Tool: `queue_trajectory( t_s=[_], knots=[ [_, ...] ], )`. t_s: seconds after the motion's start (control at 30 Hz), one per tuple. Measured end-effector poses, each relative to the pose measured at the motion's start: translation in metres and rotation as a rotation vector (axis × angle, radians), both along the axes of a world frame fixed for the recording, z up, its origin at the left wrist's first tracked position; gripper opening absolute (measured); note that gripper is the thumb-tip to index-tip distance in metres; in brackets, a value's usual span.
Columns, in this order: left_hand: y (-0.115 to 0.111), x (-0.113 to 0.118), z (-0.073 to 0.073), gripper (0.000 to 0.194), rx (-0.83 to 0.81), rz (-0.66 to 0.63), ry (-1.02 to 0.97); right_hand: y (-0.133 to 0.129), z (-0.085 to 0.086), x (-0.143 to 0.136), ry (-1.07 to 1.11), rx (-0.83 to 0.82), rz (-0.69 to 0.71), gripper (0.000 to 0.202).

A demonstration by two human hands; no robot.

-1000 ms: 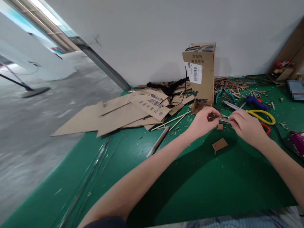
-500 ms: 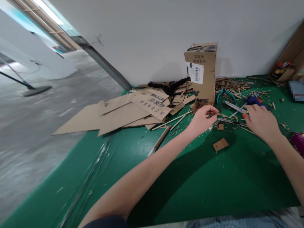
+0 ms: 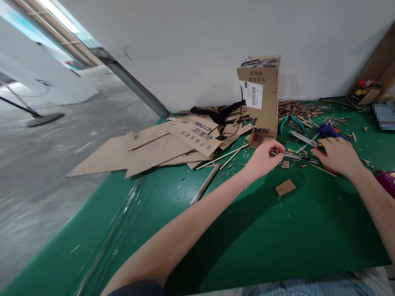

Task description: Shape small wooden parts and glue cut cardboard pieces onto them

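Observation:
My left hand (image 3: 267, 159) is closed in a pinch, thumb against forefinger, beside the tip of a utility knife (image 3: 300, 158) lying on the green table. Whatever is in that pinch is too small to make out. On the right, my right hand (image 3: 339, 154) grips scissors (image 3: 304, 139) by their red and yellow handles; the blades point left, and the fingers partly hide the handles. A small cardboard square (image 3: 285, 164) lies just below the knife. Nearer me is a cardboard piece with a hole (image 3: 285, 187).
A tall cardboard box (image 3: 262, 98) stands by the wall. Teal-handled pliers (image 3: 292, 121) and a blue tool (image 3: 330, 130) lie among cardboard scraps. Flattened cardboard (image 3: 160, 150) covers the back left, with thin wooden sticks (image 3: 222, 157) beside it. A purple item (image 3: 387, 183) is at the right.
More of the scissors' red handle now shows below my right hand, which has shifted slightly. My left hand stays in nearly the same place. The whole view has drifted a little.

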State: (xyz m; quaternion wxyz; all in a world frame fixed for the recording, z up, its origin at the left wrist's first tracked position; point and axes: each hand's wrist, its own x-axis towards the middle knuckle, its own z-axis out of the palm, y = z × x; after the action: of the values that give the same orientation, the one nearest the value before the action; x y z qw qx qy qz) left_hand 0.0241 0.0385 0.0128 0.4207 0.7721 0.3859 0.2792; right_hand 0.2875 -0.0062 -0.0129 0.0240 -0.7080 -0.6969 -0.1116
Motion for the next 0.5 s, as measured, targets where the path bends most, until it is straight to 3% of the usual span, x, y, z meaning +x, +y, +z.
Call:
queue_trajectory(
  t_s=[0.37,0.5],
  knots=[
    [-0.005,0.0,-0.001,0.013,-0.002,-0.095,0.075,0.022,0.017,0.016,0.028,0.061,-0.289,0.042],
    [-0.005,-0.001,-0.003,0.013,0.013,-0.114,0.082,0.041,0.022,0.022,0.129,-0.118,-0.44,0.05]
  ],
)
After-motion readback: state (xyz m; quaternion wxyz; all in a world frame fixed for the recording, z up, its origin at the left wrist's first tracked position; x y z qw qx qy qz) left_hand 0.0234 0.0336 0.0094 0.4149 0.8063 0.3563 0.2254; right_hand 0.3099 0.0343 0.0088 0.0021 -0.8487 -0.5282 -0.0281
